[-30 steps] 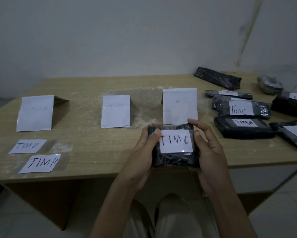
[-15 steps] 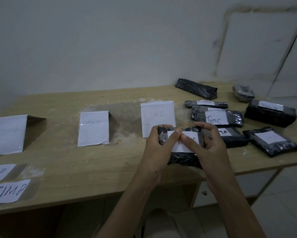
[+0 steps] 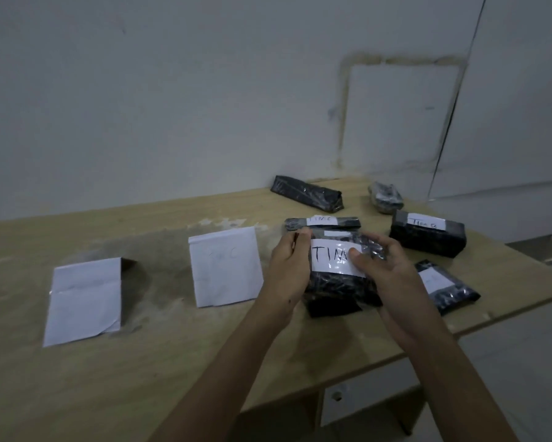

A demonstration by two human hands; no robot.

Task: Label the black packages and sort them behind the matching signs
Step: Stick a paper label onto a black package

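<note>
both hands grip a black plastic-wrapped package (image 3: 338,285) over the light wooden table (image 3: 172,362), right of the folded white paper sign (image 3: 226,271). left hand (image 3: 289,269) and right hand (image 3: 384,275) clamp its sides; its white label (image 3: 330,263) faces up, long axis running left-right.

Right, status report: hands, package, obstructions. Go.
Left hand and right hand both gripping labelled black package, right thumb over the label. Package held over the pile right of the folded sign. Other packages crowd that spot.
</note>
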